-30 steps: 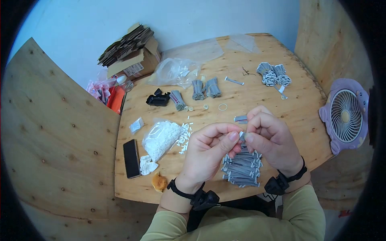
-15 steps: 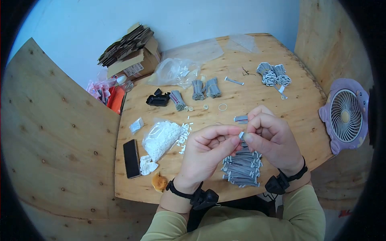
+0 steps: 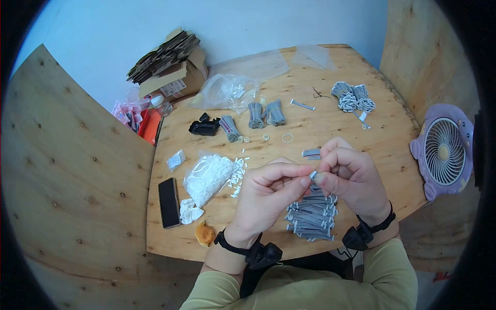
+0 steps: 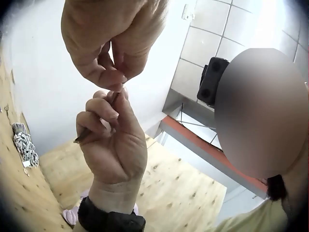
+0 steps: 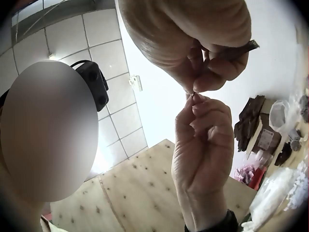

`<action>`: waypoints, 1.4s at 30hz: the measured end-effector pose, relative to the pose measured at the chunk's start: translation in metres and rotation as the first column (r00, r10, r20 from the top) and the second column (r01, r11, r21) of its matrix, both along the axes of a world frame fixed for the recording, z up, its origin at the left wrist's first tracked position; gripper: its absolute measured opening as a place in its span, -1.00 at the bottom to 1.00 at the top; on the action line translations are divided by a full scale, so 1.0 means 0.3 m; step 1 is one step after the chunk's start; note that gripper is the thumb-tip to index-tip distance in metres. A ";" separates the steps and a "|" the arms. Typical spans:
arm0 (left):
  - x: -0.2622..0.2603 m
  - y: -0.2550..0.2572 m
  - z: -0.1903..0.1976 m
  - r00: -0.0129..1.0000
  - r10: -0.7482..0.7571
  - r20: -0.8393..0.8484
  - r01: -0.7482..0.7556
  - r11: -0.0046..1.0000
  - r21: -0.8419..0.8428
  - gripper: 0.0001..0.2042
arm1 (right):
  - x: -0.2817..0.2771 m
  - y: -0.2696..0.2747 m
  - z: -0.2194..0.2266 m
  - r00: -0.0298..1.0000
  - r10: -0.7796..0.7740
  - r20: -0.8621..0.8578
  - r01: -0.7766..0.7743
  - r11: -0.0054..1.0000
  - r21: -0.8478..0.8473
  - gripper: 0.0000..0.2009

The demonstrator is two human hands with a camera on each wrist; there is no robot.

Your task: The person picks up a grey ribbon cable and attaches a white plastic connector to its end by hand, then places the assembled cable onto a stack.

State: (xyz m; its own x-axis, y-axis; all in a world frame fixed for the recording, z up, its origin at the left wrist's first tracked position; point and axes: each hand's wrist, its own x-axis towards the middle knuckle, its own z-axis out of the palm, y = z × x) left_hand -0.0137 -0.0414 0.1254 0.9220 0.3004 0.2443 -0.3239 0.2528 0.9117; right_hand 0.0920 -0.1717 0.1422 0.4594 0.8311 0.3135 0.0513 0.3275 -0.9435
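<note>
Above the table the left hand (image 3: 266, 194) and right hand (image 3: 356, 181) meet fingertip to fingertip at the small white end (image 3: 313, 174) of a grey ribbon cable. In the right wrist view the cable's other end (image 5: 251, 47) sticks out past the curled fingers of the right hand (image 5: 193, 38). The left hand (image 5: 203, 145) pinches at the near end there; what exactly lies between the fingertips is hidden. Under the hands lies a pile of grey cables (image 3: 311, 219) with white ends. A short grey bundle (image 3: 311, 154) lies just beyond the hands.
A bag of white pieces (image 3: 209, 178) lies left of the hands, with loose pieces beside it. A phone (image 3: 169, 203) is further left. Tied cable bundles (image 3: 275, 112) and a black holder (image 3: 204, 127) lie behind. A purple fan (image 3: 443, 150) stands at the right edge.
The head view has shifted slightly. Both hands stay together over the pile; the left thumb has drawn back a little and the white end between the fingertips has tilted.
</note>
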 end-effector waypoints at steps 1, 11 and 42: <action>0.001 -0.001 -0.002 1.000 0.008 0.002 -0.008 1.000 0.007 -0.82 | 0.000 0.001 -0.001 1.000 -0.008 0.006 0.008 1.000 -0.001 -0.91; 0.043 0.007 -0.013 0.988 0.112 -0.107 -0.113 0.994 -0.003 -0.93 | 0.047 -0.013 -0.005 0.998 0.062 -0.012 -0.063 0.960 -0.274 -0.91; 0.038 0.029 0.002 0.988 0.129 -0.084 -0.123 0.990 0.074 -0.90 | 0.022 0.015 0.006 0.998 -0.035 -0.059 0.023 0.981 -0.191 -0.90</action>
